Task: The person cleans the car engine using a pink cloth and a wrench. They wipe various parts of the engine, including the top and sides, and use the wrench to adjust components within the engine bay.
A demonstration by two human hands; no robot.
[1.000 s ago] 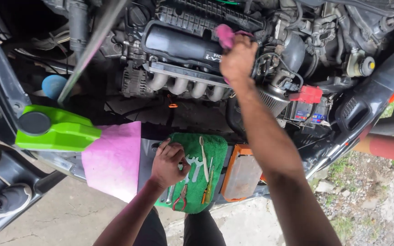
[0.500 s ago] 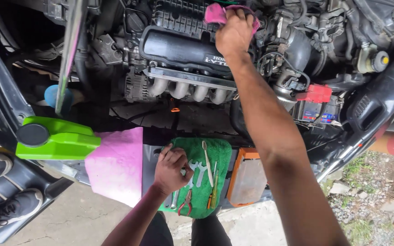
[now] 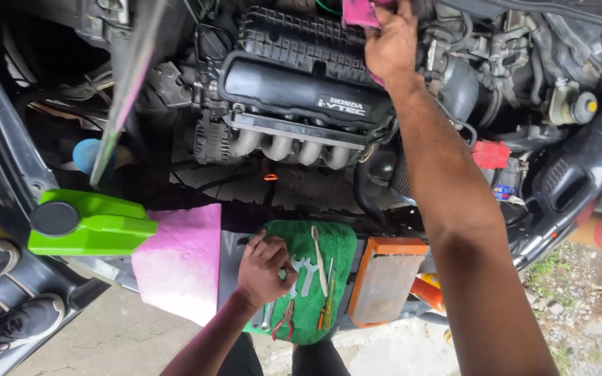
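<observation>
I look down into an open car engine bay. My right hand (image 3: 391,43) reaches far in and presses a pink rag (image 3: 358,11) against the back of the black engine cover (image 3: 294,87). My left hand (image 3: 263,268) rests as a loose fist on a green towel (image 3: 336,244) laid over the car's front edge. On that towel lie spanners (image 3: 302,273), a toothbrush (image 3: 318,249), red-handled pliers (image 3: 283,322) and a screwdriver (image 3: 327,301). The silver intake pipes (image 3: 287,147) sit below the cover.
A bright green container (image 3: 88,221) with a black cap and a pink cloth (image 3: 179,259) lie left of the towel. An orange-rimmed box (image 3: 383,278) is at its right. The hood prop rod (image 3: 128,90) slants at the left. Another person's shoes (image 3: 15,320) stand at the lower left.
My right hand has moved the pink rag farther back and up across the engine. The left hand stays on the towel. The view has shifted slightly.
</observation>
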